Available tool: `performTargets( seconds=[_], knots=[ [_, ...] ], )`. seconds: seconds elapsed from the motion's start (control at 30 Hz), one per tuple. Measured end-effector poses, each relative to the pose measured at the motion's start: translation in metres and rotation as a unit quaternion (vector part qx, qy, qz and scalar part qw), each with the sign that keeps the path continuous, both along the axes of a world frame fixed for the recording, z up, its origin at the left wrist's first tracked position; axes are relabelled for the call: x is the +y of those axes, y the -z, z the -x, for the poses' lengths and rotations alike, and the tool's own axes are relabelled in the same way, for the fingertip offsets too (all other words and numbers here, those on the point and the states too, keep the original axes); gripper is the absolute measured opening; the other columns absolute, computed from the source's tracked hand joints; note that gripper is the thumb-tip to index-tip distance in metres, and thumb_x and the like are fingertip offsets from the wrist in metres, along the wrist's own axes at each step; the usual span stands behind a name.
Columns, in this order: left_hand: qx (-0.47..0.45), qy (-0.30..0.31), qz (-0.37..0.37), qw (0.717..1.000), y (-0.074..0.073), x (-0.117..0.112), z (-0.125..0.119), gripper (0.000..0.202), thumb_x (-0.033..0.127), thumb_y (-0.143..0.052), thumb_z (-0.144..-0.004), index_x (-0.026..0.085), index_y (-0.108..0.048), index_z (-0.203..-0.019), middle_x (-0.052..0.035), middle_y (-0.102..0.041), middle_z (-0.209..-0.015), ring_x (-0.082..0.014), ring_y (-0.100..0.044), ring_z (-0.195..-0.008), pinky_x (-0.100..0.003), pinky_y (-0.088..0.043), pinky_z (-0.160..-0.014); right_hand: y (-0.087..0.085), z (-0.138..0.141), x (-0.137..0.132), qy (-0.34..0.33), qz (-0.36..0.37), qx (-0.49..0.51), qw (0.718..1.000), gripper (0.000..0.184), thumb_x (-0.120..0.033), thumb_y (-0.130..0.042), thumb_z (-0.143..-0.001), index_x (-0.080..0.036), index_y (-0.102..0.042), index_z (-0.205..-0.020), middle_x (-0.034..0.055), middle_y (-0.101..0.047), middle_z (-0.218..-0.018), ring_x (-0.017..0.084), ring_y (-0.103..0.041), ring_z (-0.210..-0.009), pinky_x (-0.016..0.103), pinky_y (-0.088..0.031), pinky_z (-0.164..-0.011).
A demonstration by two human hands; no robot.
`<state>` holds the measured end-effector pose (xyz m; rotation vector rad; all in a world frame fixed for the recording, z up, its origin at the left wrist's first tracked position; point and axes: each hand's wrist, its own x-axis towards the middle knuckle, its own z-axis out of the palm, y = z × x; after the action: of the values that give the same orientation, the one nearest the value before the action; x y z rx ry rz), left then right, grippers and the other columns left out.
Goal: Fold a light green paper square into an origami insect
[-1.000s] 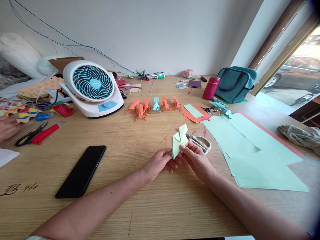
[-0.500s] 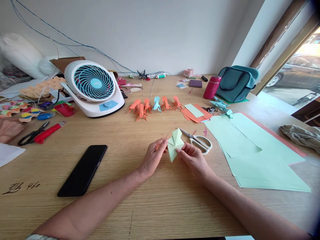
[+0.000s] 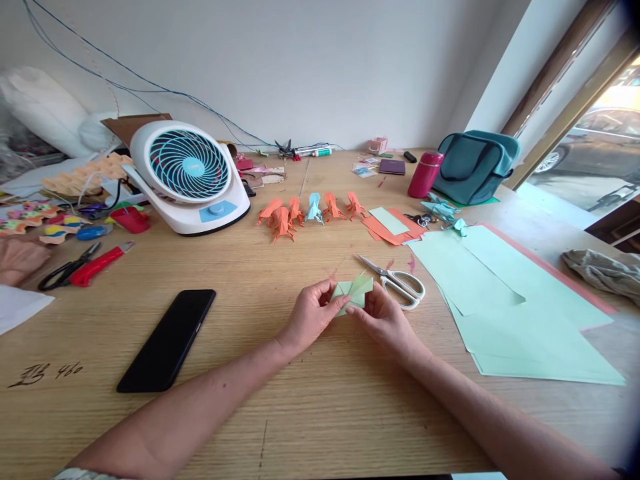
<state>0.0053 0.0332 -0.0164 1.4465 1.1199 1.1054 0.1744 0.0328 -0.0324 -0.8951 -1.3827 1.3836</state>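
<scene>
A small folded piece of pale green paper (image 3: pixel 356 291) is held between both hands above the wooden table (image 3: pixel 280 427). My left hand (image 3: pixel 311 313) pinches its left side, the thumb lying across the front. On the lower right, my right hand (image 3: pixel 386 319) grips the same paper with thumb and fingers. Just behind my right hand lie scissors with white handles (image 3: pixel 405 287), blades pointing up and left. Farther back stand several orange folded paper insects (image 3: pixel 283 223) and one light blue folded paper insect (image 3: pixel 314 208).
Large pale green sheets (image 3: pixel 530 340) cover the right side. A black phone (image 3: pixel 167 340) lies at left, near a red utility knife (image 3: pixel 100 265), a fan (image 3: pixel 193 173) and another person's hand (image 3: pixel 23 260). A pink bottle (image 3: pixel 425 175) and teal bag (image 3: pixel 477 167) stand back right.
The folded paper has been tipped and looks shorter, its lower point no longer showing. My left thumb has moved across its front, and my right fingers have shifted behind its right edge.
</scene>
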Motion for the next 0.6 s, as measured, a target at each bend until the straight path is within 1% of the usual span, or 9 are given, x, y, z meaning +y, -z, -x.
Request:
performTargets(
  seconds=[0.1, 0.17, 0.27, 0.33, 0.43, 0.6],
  knots=[
    [0.023, 0.009, 0.002, 1.0, 0.0036, 0.0021, 0.0006, 0.039, 0.048, -0.071, -0.08, 0.017, -0.052, -0.067, 0.005, -0.04, -0.064, -0.0097, -0.035, -0.062, -0.023, -0.029, -0.058, -0.0036, -0.0046, 0.004, 0.003, 0.016, 0.023, 1.0, 0.042, -0.048, -0.085, -0.073, -0.024, -0.059, -0.096, 0.0001, -0.064, -0.085, 0.017, -0.059, -0.077, 0.029, -0.048, -0.07],
    [0.042, 0.017, 0.001, 0.999, 0.0045, 0.0021, 0.0006, 0.041, 0.047, -0.071, -0.08, 0.018, -0.047, -0.063, 0.006, -0.035, -0.062, -0.0088, -0.031, -0.06, -0.023, -0.025, -0.055, -0.005, -0.0073, 0.006, 0.006, 0.04, 0.03, 0.999, 0.044, -0.052, -0.085, -0.073, -0.023, -0.061, -0.097, 0.0005, -0.065, -0.085, 0.016, -0.058, -0.077, 0.03, -0.047, -0.07],
    [0.076, 0.018, -0.001, 0.997, 0.0033, 0.0011, 0.0007, 0.04, 0.041, -0.072, -0.078, 0.018, -0.045, -0.06, 0.0067, -0.034, -0.06, -0.0082, -0.03, -0.059, -0.023, -0.023, -0.054, -0.0055, -0.0091, 0.0074, 0.007, 0.076, 0.022, 0.997, 0.043, -0.055, -0.085, -0.071, -0.021, -0.062, -0.084, -0.0011, -0.06, -0.075, 0.014, -0.052, -0.069, 0.028, -0.042, -0.064],
    [0.083, 0.016, 0.002, 0.996, 0.0022, 0.0004, 0.0009, 0.035, 0.038, -0.073, -0.077, 0.018, -0.048, -0.062, 0.0069, -0.037, -0.06, -0.008, -0.031, -0.059, -0.022, -0.024, -0.054, -0.0055, -0.0088, 0.0075, 0.007, 0.095, 0.018, 0.995, 0.046, -0.056, -0.086, -0.068, -0.021, -0.06, -0.077, -0.002, -0.057, -0.069, 0.013, -0.048, -0.064, 0.027, -0.038, -0.06],
    [0.071, 0.015, 0.009, 0.997, 0.0018, 0.0001, 0.001, 0.028, 0.035, -0.073, -0.075, 0.017, -0.055, -0.067, 0.0066, -0.044, -0.062, -0.0082, -0.037, -0.059, -0.021, -0.03, -0.056, -0.0052, -0.0076, 0.0073, 0.014, 0.107, 0.021, 0.994, 0.049, -0.058, -0.088, -0.064, -0.021, -0.058, -0.074, -0.0027, -0.055, -0.066, 0.012, -0.046, -0.061, 0.027, -0.037, -0.058],
    [0.049, 0.016, 0.018, 0.999, 0.0029, 0.0005, 0.0011, 0.026, 0.04, -0.074, -0.076, 0.015, -0.066, -0.079, 0.0036, -0.056, -0.068, -0.0099, -0.047, -0.063, -0.022, -0.038, -0.061, -0.0039, -0.007, 0.007, 0.025, 0.088, 0.005, 0.996, 0.054, -0.064, -0.087, -0.06, -0.021, -0.057, -0.075, -0.002, -0.056, -0.065, 0.012, -0.046, -0.06, 0.027, -0.036, -0.055]
  ],
)
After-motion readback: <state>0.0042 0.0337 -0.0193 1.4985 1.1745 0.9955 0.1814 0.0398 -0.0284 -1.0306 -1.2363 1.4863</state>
